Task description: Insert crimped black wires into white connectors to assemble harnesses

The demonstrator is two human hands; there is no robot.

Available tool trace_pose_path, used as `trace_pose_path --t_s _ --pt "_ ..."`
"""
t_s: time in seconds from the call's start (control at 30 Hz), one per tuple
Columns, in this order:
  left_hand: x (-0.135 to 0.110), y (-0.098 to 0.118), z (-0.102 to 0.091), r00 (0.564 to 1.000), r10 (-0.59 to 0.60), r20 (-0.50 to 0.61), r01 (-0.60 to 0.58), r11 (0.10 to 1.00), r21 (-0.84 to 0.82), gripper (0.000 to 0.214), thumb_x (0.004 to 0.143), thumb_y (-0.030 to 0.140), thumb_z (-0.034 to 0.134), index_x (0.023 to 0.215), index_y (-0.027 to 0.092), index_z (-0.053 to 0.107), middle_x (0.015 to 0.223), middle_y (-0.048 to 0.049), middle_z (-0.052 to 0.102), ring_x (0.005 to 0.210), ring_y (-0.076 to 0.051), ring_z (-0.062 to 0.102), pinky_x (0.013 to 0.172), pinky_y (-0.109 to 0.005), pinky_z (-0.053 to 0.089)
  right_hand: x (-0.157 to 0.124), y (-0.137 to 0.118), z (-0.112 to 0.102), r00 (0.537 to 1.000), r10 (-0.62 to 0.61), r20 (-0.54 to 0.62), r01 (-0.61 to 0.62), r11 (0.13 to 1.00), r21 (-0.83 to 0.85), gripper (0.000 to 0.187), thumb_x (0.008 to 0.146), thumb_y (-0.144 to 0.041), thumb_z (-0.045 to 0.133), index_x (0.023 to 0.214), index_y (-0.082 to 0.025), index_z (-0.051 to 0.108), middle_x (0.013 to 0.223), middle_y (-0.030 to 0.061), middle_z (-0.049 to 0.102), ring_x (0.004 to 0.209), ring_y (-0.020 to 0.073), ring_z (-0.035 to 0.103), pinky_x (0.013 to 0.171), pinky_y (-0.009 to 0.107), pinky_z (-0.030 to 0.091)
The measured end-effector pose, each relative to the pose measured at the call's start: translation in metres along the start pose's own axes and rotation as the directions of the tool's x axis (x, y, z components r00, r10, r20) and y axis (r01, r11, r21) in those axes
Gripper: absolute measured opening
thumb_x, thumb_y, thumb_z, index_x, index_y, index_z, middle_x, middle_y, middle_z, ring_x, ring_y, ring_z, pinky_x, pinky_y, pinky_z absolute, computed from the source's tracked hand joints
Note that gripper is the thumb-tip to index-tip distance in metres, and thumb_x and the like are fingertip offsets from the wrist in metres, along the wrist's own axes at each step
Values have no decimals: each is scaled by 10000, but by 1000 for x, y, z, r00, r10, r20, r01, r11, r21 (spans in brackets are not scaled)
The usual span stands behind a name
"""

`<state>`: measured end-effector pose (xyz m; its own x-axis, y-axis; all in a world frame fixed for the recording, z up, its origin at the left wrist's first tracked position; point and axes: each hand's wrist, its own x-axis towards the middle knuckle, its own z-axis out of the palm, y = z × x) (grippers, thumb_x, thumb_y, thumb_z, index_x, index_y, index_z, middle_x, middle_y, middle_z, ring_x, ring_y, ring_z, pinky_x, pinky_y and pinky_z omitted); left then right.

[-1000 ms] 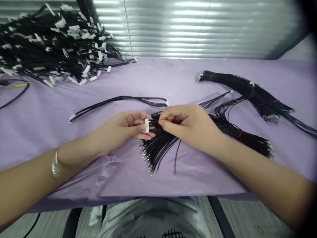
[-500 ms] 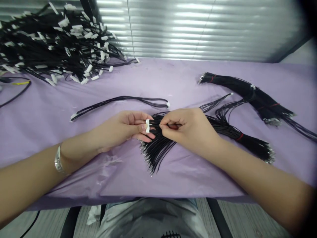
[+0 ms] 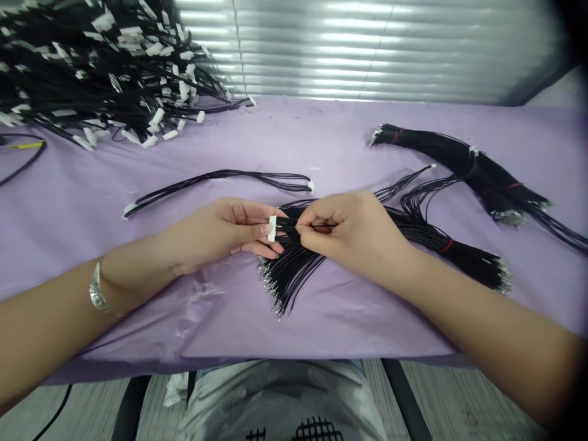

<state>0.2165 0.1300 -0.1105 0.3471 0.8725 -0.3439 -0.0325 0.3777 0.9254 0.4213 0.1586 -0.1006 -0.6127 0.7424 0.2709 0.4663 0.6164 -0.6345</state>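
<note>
The left hand (image 3: 234, 229) pinches a white plug (image 3: 272, 228) mid-frame. The right hand (image 3: 356, 226) has its fingertips closed on a thin black wire (image 3: 290, 229). It seems to be wire-fitting, which needs a straight, gentle push.

The bench (image 3: 321, 331) is lilac, its far left corner heaped with black cables (image 3: 103, 101) flecked by white plugs (image 3: 157, 116). Midway between its front and far edges, a white connector (image 3: 272, 228) shows against black wires (image 3: 296, 266) with silver tips (image 3: 272, 293); grey-and-white striped blinds (image 3: 312, 49) back the far edge.
</note>
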Motion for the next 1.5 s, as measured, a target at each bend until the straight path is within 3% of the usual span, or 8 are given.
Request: trace_pose_path --t_s 0.5,0.7,0.8,0.87,0.97,1.17,1.33,1.5 --pt "-1 4 1 999 -53 12 52 997 51 237 795 71 628 999 167 702 900 -45 734 773 -131 701 768 -226 570 -2 3 11 999 -45 7 46 996 -75 152 742 -124 534 665 -142 665 590 -25 589 534 61 487 529 207 340" --pt "-1 8 3 997 -77 -5 77 996 -51 175 770 34 617 888 123 712 787 -60 723 737 -149 705 740 -208 573 -9 -18 -4 946 -281 -165 195 894 -403 244 896 -255 461 954 -181 686 1004 77 604 866 166 540 743 305 435" --pt "-1 10 2 995 -97 -32 92 987 -133 210 766 -7 581 893 113 699 795 -63 721 719 -151 707 719 -207 580 -13 -22 -9 933 -348 89 354 848 -394 235 911 -293 467 942 -196 680 936 60 586 847 163 535 757 312 460" --pt "0 11 1 992 -114 -60 102 979 -176 244 757 -41 553 891 109 691 808 -62 723 705 -152 710 697 -194 582 -13 -17 -5 851 -408 330 509 795 -331 190 901 -237 494 885 -179 675 883 51 601 849 171 544 809 329 466" --pt "1 12 0 985 -145 -95 123 970 -210 267 746 -71 527 872 104 684 795 -58 722 694 -153 713 687 -184 583 -11 -8 3 792 -438 426 584 746 -320 162 881 -141 502 869 -153 663 923 62 628 886 201 549 842 366 453" --pt "1 10 -2 991 -129 -27 123 978 -167 269 769 -42 532 940 91 692 858 -98 726 753 -172 714 726 -205 581 -10 -11 3 889 -386 246 437 876 -204 116 852 -140 572 903 -144 676 837 40 649 762 163 580 696 289 468" --pt "1 9 -2 996 -91 19 93 985 -148 259 791 -7 542 946 118 708 872 -86 733 761 -165 713 738 -206 576 -8 -11 2 912 -399 89 408 905 -123 128 856 -164 578 861 -119 697 819 45 649 795 149 569 738 268 449" --pt "0 10 -2 995 -98 15 99 982 -158 234 798 8 558 947 114 704 889 -93 739 763 -169 716 733 -205 576 -7 -10 1 953 -266 143 268 963 -1 83 841 -148 578 851 -117 655 858 25 637 834 108 562 768 222 434"
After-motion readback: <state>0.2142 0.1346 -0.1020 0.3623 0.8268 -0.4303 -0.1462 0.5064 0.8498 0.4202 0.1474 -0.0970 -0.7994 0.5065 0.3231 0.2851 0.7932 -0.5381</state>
